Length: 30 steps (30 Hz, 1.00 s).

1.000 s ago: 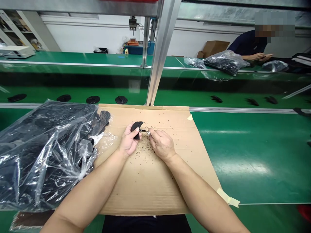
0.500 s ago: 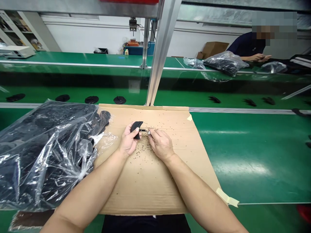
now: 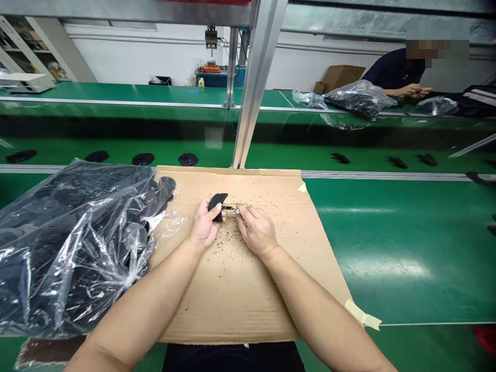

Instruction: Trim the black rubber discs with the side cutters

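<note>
My left hand (image 3: 205, 223) is closed around a black curved piece (image 3: 217, 207), thin and soft-looking, with the thumb pressed on its face. Opposite it, my right hand (image 3: 256, 227) pinches a thin tool with a dark shaft (image 3: 229, 208) and a silvery part by the fingertips. The tool's tip meets the right side of the black piece; its exact kind is too small to tell. Both hands are just above a cardboard sheet (image 3: 232, 310), where many tiny black specks (image 3: 228, 236) lie scattered beneath them.
A large clear plastic bag (image 3: 77, 248) of black round pieces covers the left. Behind the cardboard, several black pieces (image 3: 188, 159) lie on a green belt (image 3: 163, 146). A metal post (image 3: 258, 82) rises at centre. Across the bench, a person (image 3: 399, 75) works beside plastic bags (image 3: 360, 99).
The black pieces on the green belt have shifted slightly to the left. My hands, the black piece and the tool stay practically in place.
</note>
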{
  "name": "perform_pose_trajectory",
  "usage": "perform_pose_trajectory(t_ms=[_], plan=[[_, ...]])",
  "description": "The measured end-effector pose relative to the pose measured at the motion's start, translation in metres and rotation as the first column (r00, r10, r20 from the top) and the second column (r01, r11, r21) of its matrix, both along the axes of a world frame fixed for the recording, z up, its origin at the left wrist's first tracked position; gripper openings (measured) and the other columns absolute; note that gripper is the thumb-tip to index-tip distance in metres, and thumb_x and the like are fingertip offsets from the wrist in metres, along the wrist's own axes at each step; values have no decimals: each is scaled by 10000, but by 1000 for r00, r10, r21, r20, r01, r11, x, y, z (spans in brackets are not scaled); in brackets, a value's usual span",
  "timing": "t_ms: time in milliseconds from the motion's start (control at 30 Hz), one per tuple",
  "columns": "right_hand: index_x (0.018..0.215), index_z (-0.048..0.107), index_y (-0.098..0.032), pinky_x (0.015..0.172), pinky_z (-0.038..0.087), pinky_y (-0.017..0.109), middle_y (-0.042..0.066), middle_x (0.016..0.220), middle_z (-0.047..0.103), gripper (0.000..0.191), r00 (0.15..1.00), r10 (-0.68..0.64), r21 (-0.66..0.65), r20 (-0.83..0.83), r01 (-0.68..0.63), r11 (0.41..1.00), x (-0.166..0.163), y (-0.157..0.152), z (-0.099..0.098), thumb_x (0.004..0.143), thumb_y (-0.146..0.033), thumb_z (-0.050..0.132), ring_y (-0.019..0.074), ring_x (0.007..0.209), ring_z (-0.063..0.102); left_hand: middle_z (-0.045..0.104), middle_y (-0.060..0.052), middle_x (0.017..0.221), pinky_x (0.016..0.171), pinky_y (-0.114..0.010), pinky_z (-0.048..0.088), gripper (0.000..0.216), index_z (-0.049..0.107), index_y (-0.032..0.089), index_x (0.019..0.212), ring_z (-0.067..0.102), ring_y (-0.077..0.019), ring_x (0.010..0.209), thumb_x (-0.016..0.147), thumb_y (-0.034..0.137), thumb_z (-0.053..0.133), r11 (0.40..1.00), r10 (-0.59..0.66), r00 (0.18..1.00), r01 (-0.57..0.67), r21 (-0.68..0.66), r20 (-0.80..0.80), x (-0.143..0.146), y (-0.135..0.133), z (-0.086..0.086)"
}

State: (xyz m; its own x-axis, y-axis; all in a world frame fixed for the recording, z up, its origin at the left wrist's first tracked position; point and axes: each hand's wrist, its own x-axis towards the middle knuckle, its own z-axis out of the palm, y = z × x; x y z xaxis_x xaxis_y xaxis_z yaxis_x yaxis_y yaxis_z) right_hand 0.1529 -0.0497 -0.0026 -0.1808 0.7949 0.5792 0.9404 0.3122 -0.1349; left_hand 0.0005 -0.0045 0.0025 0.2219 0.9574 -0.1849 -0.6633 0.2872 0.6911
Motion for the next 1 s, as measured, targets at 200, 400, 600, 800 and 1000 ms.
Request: perform_pose_trajectory(t_ms=[200,400,600,800,1000], plan=[[1195,619,-174,763,403,312,55,870,672,275,999,-18,-4,28,18,1000,-1,-1,1,964,-235,484,194,791,551,585,-18,928,559,-214,444,455,556,172,1059,532,-77,623,667,98,775,999,-10,1000,11,-39,24,0,-1,1],[1202,616,-161,772,416,304,52,893,685,284,1000,-1,3,31,1,1000,-1,0,0,952,-207,490,190,779,553,581,-21,917,548,-195,432,408,562,166,1024,525,-71,625,677,73,755,996,-32,998,36,-80,49,-1,-1,2],[1210,609,-168,761,438,306,46,872,684,293,999,7,2,31,-7,1000,0,0,-2,945,-188,488,190,781,570,587,-21,908,537,-189,437,398,565,159,1024,531,-71,615,682,48,734,994,-34,998,40,-105,61,0,0,3],[1222,609,-179,788,473,287,51,887,686,306,999,18,-47,-37,-20,999,-1,-1,-5,945,-187,480,190,832,609,593,-23,909,536,-189,439,408,561,159,1029,534,-71,613,679,59,744,995,-28,998,34,-96,59,0,0,2],[1165,629,-176,775,505,284,62,872,664,278,970,-41,-69,-239,25,997,4,3,-1,930,-211,484,188,810,619,607,-18,964,550,-199,445,511,546,186,1067,549,-68,611,633,78,792,999,13,1000,-11,-48,27,0,3,-1]])
